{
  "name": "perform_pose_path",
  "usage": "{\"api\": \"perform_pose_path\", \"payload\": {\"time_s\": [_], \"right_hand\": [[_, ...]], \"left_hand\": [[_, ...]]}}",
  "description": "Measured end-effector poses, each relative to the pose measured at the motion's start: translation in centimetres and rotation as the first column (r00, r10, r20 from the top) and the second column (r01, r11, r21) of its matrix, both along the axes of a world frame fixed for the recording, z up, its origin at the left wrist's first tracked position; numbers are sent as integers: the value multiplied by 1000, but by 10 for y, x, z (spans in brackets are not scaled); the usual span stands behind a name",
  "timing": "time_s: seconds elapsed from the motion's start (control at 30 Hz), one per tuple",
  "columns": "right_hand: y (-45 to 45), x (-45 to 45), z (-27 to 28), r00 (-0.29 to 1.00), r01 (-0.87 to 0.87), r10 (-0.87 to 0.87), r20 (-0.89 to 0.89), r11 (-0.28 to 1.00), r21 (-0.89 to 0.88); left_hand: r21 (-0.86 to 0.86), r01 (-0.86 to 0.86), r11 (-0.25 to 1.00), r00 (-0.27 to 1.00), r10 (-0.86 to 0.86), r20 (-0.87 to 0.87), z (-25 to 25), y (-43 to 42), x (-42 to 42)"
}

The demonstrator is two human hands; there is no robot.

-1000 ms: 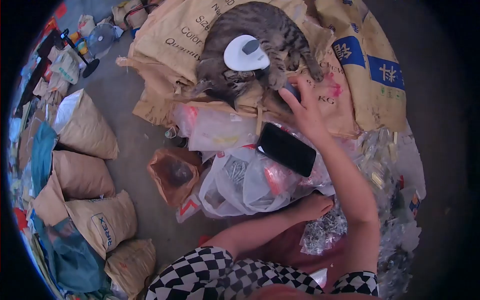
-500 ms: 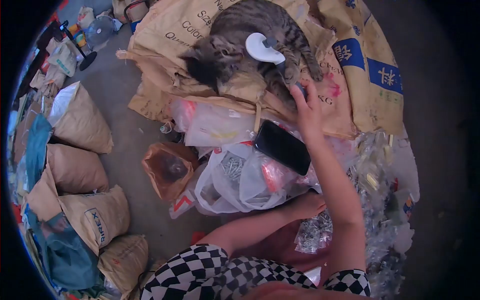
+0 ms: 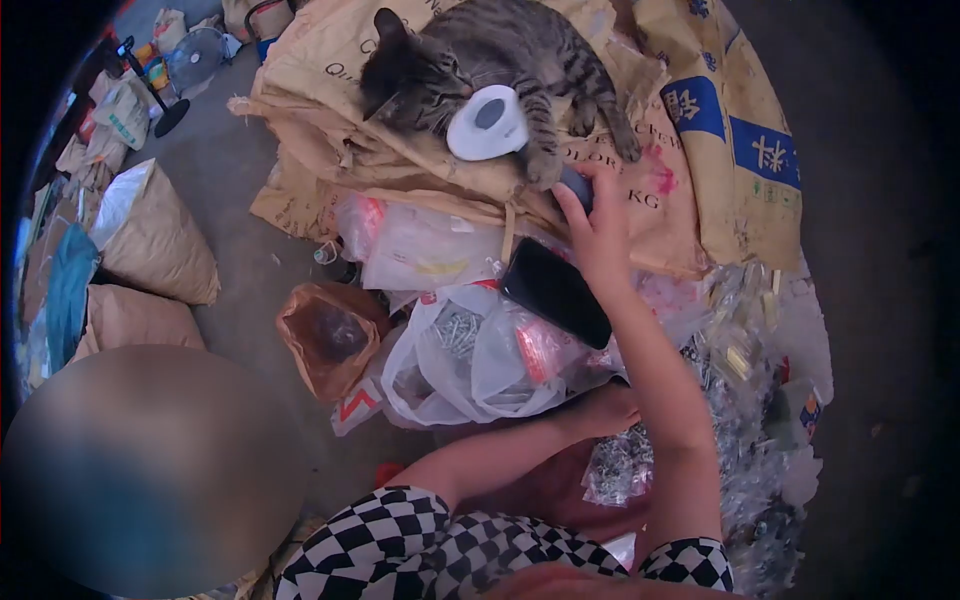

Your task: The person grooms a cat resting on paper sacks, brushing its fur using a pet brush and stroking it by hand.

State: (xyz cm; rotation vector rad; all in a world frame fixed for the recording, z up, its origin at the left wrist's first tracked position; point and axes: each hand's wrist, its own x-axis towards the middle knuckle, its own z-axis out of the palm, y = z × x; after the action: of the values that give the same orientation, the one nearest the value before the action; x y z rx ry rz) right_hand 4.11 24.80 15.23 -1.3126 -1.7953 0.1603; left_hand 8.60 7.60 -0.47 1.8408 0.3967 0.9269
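Note:
A striped grey cat [image 3: 520,45] lies on flattened printed sacks, its head turned to the brush. My right hand [image 3: 600,235] is closed round the dark handle of what looks like a pet brush [image 3: 487,128], with a rounded white head and a grey oval button. The brush head is beside the cat's face and chest, and a paw touches or lies near the handle. My left hand [image 3: 608,408] is lower down beside a clear bag of screws [image 3: 618,465]; its fingers are partly hidden behind my right forearm. A black phone [image 3: 556,292] lies by that forearm.
A white plastic bag of screws [image 3: 460,335] and an open brown paper bag [image 3: 330,340] lie in front. Clear packets [image 3: 750,440] heap up on the right. Stuffed sacks [image 3: 155,235] line the left, a fan [image 3: 200,62] behind them. A blurred patch hides the lower left.
My right hand has moved slightly left, and the brush head has swung down and left, showing its button face. The cat has raised its head. A blurred patch now covers the lower left.

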Motion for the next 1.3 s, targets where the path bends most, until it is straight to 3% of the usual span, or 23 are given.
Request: {"api": "perform_pose_path", "payload": {"time_s": [0.13, 0.2, 0.23, 0.3, 0.4, 0.53, 0.63, 0.73, 0.8, 0.93, 1.0, 1.17, 1.23, 1.3], "right_hand": [[1, 1, 5, 997, 9, -12, 75, 999, 37], [1, 2, 13, 996, 5, -4, 93, 1000, -6], [1, 3, 16, 994, -2, 7, 112, 999, -47], [4, 6, 17, 995, 0, 10, 96, 995, -101], [0, 9, 21, 996, 24, -6, 94, 982, -188], [-6, 15, 20, 995, 17, 2, 104, 983, -182], [-12, 18, 25, 995, 24, 1, 103, 969, -246], [-17, 20, 29, 997, 10, 10, 71, 962, -273], [-20, 21, 30, 999, -5, 19, 45, 955, -298], [-24, 23, 39, 999, -33, 41, 15, 929, -368], [-28, 22, 44, 998, -32, 46, 33, 941, -337], [-33, 24, 52, 996, -9, 35, 83, 953, -303], [-36, 26, 57, 999, -22, 35, 25, 911, -413], [-38, 32, 55, 998, -38, 53, 33, 937, -346]], "left_hand": [[-61, -13, 998, 998, 10, -55, -1, -2, 3], [63, -42, 997, 983, 53, -176, 1, -1, 2], [60, -40, 997, 983, 51, -176, 2, 0, 1], [176, -126, 976, 992, 129, -11, 5, 1, -2], [162, -136, 977, 991, 131, 38, 9, 2, -4], [162, -120, 979, 992, 115, 43, 6, 2, -2], [47, -11, 999, 1000, 11, -7, 2, 3, -1], [93, -19, 996, 998, 24, -55, -3, 3, 2], [93, -39, 995, 998, 33, 59, -6, 2, 5], [115, -84, 990, 994, 75, 81, -4, 3, 4], [161, -57, 985, 997, 65, -48, -2, 3, 3], [188, -57, 981, 997, 66, -38, 0, 5, 0], [198, -69, 978, 997, 76, -27, -1, 4, 1], [176, -77, 981, 996, 84, -30, 1, 5, 1]]}}
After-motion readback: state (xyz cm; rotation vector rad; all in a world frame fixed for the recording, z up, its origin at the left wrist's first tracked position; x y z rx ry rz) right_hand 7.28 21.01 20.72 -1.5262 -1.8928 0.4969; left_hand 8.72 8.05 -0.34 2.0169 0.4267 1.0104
